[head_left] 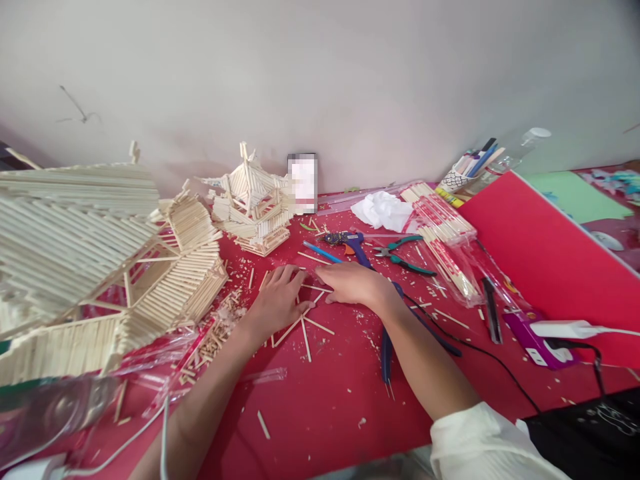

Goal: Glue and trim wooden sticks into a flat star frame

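Thin wooden sticks lie on the red table in a spoked frame, meeting near one point. My left hand rests over the frame's left side, its thumb apart from the fingers and touching the sticks. Across from it, my right hand reaches in at the upper right, thumb and fingers apart around a stick's end. Both palms hide part of the frame. A blue pen lies just beyond my right fingers. Past it are a blue glue gun and green-handled cutting pliers.
A large stick-built model fills the left, and a small pavilion model stands by the wall. Packed chopsticks, a white tissue and a red board are on the right. Blue-handled pliers lie beneath my right forearm.
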`<action>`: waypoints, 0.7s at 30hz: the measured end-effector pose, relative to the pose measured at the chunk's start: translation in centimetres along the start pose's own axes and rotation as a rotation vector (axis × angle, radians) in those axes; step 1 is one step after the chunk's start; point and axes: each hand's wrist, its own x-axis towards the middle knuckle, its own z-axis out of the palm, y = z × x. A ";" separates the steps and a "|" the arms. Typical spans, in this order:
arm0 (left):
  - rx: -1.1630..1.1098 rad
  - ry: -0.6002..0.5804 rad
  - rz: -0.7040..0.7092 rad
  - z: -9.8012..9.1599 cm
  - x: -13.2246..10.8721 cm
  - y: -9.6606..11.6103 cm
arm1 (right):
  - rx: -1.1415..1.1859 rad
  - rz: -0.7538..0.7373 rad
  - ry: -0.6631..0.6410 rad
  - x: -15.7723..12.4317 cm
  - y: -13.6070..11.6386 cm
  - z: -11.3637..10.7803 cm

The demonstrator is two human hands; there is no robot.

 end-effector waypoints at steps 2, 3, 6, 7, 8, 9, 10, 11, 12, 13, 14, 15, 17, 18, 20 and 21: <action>0.004 -0.010 -0.017 -0.1 0.0 0.1 | -0.006 0.001 -0.003 0.0 0.0 0.0; 0.007 -0.014 -0.025 -0.1 0.0 0.2 | -0.008 0.000 -0.004 0.0 0.0 0.0; 0.013 -0.021 -0.031 -0.1 0.0 0.2 | -0.015 0.002 -0.009 0.0 0.0 0.0; 0.011 -0.021 -0.028 -0.1 0.0 0.1 | -0.021 0.006 -0.010 0.0 0.0 -0.1; 0.007 -0.019 -0.024 -0.1 0.0 0.0 | -0.027 0.009 -0.010 0.0 0.0 -0.1; 0.003 -0.015 -0.019 -0.1 0.0 -0.1 | -0.031 0.013 -0.007 -0.1 0.1 -0.1; -0.002 -0.010 -0.013 -0.1 0.0 -0.1 | -0.034 0.015 -0.001 -0.1 0.1 -0.1; -0.006 -0.004 -0.008 -0.1 0.0 -0.2 | -0.036 0.016 0.005 -0.1 0.1 -0.1; -0.008 0.003 -0.005 -0.1 0.0 -0.3 | -0.037 0.015 0.012 -0.1 0.2 -0.1; -0.009 0.009 -0.005 -0.1 0.0 -0.4 | -0.042 0.013 0.013 -0.1 0.2 -0.1; -0.011 0.012 -0.007 -0.1 0.0 -0.4 | -0.050 0.012 0.011 -0.2 0.3 -0.1; -0.015 0.013 -0.010 -0.1 0.0 -0.5 | -0.062 0.013 0.005 -0.2 0.3 -0.1; -0.026 0.010 -0.017 0.0 0.0 -0.6 | -0.084 0.012 -0.002 -0.1 0.3 -0.1; -0.034 0.008 -0.017 0.0 0.0 -0.6 | -0.089 0.013 -0.002 -0.1 0.3 0.0; -0.049 0.009 -0.014 0.1 0.0 -0.7 | -0.089 0.014 -0.002 -0.1 0.2 -0.1; -0.052 0.013 -0.010 0.1 0.0 -0.7 | -0.088 0.015 -0.003 0.0 0.2 -0.1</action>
